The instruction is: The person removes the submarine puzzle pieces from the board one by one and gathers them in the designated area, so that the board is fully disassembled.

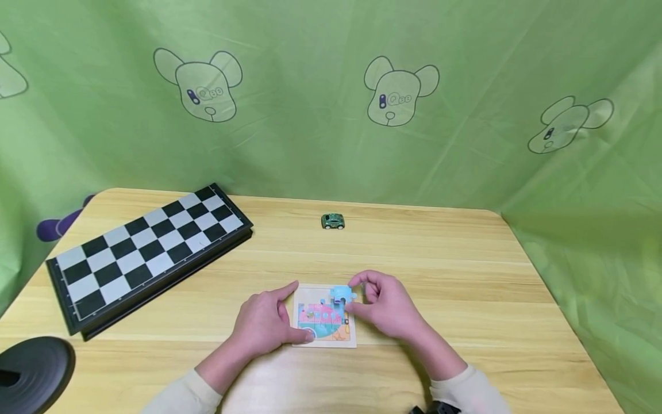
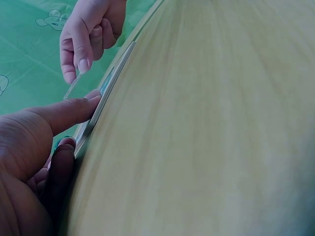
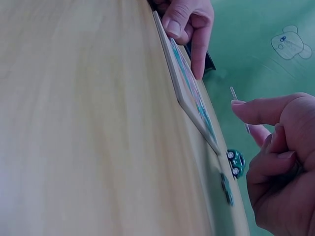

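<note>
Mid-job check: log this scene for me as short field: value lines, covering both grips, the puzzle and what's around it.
Left grip: thumb on the near-left part of the puzzle tray
Right grip: pinching a light-blue puzzle piece
Piece position: raised off the tray, not seated
Beyond tray: green toy car
Left of tray: checkered board
Lower-left of head view: black disc
Surface: wood-grain table

We read what looks like "Qee" in outlined letters [image 1: 209,92] on two pale, round-eared animal heads [image 1: 403,98] printed on the green fabric curtain [image 1: 305,121], one beyond the left hand [image 1: 265,323], one beyond the right hand [image 1: 389,305]. Left of the left hand, the black-and-white checkered rectangular board [image 1: 150,250] carries border marks too tiny for us to read.
</note>
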Motion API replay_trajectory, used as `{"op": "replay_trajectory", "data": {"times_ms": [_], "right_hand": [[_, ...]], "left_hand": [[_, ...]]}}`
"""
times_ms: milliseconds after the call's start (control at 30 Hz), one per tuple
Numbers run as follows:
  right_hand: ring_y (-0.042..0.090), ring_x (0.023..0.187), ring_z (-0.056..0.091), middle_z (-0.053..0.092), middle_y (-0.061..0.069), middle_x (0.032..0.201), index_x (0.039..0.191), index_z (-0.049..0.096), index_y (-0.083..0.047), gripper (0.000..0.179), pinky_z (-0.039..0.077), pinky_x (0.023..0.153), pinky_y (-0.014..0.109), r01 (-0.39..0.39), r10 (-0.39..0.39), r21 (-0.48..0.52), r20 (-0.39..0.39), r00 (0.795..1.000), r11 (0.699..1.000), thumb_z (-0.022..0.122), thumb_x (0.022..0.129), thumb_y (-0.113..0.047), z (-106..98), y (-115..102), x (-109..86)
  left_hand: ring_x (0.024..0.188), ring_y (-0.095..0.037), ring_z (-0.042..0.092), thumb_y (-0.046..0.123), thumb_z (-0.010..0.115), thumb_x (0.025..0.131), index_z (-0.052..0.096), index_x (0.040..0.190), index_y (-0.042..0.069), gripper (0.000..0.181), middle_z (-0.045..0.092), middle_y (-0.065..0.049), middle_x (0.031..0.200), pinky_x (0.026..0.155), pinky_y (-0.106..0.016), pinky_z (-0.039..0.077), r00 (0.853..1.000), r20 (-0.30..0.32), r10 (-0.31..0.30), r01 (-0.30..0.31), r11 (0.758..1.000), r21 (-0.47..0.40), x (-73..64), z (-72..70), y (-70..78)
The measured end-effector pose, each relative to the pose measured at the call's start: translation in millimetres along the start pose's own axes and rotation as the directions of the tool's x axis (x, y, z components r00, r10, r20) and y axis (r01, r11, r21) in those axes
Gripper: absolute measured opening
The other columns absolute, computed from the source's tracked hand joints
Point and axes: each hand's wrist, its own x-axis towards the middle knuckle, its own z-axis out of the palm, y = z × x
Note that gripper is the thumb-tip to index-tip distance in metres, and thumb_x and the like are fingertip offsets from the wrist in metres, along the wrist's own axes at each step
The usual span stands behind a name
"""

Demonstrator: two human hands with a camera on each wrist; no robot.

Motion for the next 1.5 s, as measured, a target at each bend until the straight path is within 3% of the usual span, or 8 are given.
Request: {"op": "replay_trajectory", "data": {"times_ms": [267, 933, 1500], "right_hand": [[0.011, 0.054, 0.032, 0.034, -0.004, 0.059, 0.102, 0.068, -0.008, 0.031, 0.042, 0.072, 0.031, 0.002, -0.002, 0.007, -0.025, 1.000, 1.000, 0.086, 0.077, -0.008, -14, 8, -4.0], [0.011, 0.053, 0.031, 0.033, -0.002, 0.061, 0.110, 0.067, -0.004, 0.038, 0.035, 0.056, 0.028, -0.045, 0.042, -0.033, -0.096, 0.994, 0.998, 0.086, 0.077, -0.010, -49, 36, -15.0], [0.011, 0.051, 0.031, 0.034, -0.002, 0.060, 0.108, 0.067, -0.002, 0.037, 0.038, 0.063, 0.029, -0.075, 0.065, -0.104, -0.096, 0.993, 0.992, 0.086, 0.078, -0.012, -65, 60, -14.9]], "left_hand": [[0.054, -0.015, 0.050, 0.045, 0.096, 0.057, 0.055, 0.145, 0.011, 0.103, 0.054, 0.006, 0.059, 0.053, -0.033, 0.038, 1.000, -0.004, -0.007, 0.007, 1.000, 0.000, -0.1, 0.3, -0.5], [0.054, -0.016, 0.051, 0.045, 0.096, 0.057, 0.054, 0.145, 0.011, 0.103, 0.055, 0.006, 0.060, 0.054, -0.034, 0.038, 1.000, 0.000, -0.010, 0.010, 1.000, -0.003, 1.3, 1.1, -1.3], [0.055, -0.016, 0.051, 0.044, 0.096, 0.057, 0.055, 0.144, 0.010, 0.102, 0.055, 0.006, 0.060, 0.054, -0.034, 0.038, 1.000, 0.001, -0.004, 0.004, 1.000, -0.015, -0.4, 0.9, -0.5]]}}
